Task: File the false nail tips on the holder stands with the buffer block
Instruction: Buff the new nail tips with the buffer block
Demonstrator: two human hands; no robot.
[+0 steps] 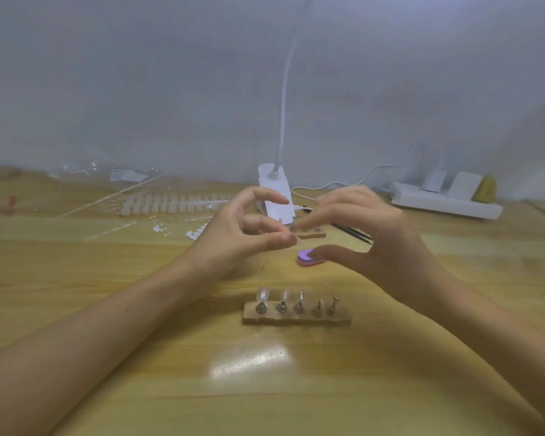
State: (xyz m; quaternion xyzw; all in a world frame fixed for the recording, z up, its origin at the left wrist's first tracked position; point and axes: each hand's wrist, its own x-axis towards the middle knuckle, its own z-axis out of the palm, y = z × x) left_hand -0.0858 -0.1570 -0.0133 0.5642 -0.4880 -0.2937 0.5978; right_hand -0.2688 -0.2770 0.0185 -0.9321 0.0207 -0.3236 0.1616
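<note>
So nothing's actually being filed right now, as far as I can tell. The buffer block (303, 255), purple on top and pink underneath, is just right of centre in the frame and looks like it's lying on the desk (296, 388), with the right hand (375, 237) over it. That hand's fingers (309, 220) are loosely stretched out toward the left and the thumb tip sits right at the block, but it's too blurry to tell if it's touching it. The left hand (243, 229) is mid-frame with its fingers (282, 240) curled and thumb pressed to fingertip, as if pinching something tiny and clear. Honestly can't make out what, or if there's anything there at all. The near holder stand (296, 318), lower centre, has five nail tips (262, 294) standing up on their pegs, well clear of both hands. Whether those are already buffed you can't tell at this sharpness. A second holder stand (317, 236) peeks out behind the fingertips, mostly hidden. Further back, a lamp base (274, 187), a power strip (447, 202) upper right and rows of spare tips (170, 202) upper left. My guess is it's between tips, with most of the filing probably still to do.
</note>
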